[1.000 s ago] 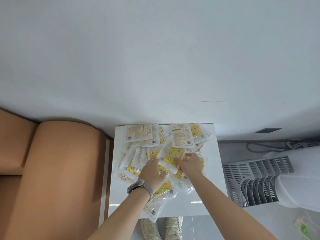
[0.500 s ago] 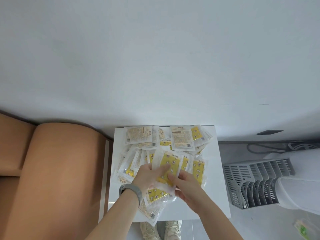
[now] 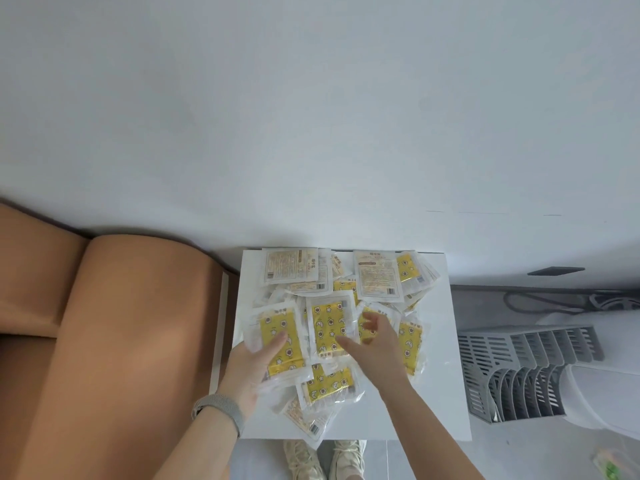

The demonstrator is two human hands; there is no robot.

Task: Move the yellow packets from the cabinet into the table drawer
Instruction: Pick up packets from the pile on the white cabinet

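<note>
Fingers point(image 3: 372, 322) touching yellow packets point(image 3: 329, 327).

A tan cushioned seat point(image 3: 114, 341) is located at left; a grey slatted rack point(image 3: 519, 368) and cables point(image 3: 554, 301) at right.

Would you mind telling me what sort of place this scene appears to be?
Probably a home living room or a lounge corner. A tan upholstered sofa stands beside a small white table against a plain white wall, and a white appliance with a grey grille sits on the floor.

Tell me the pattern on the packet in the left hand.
Yellow with small cartoon shapes, clear edges; head view, packet.
</note>
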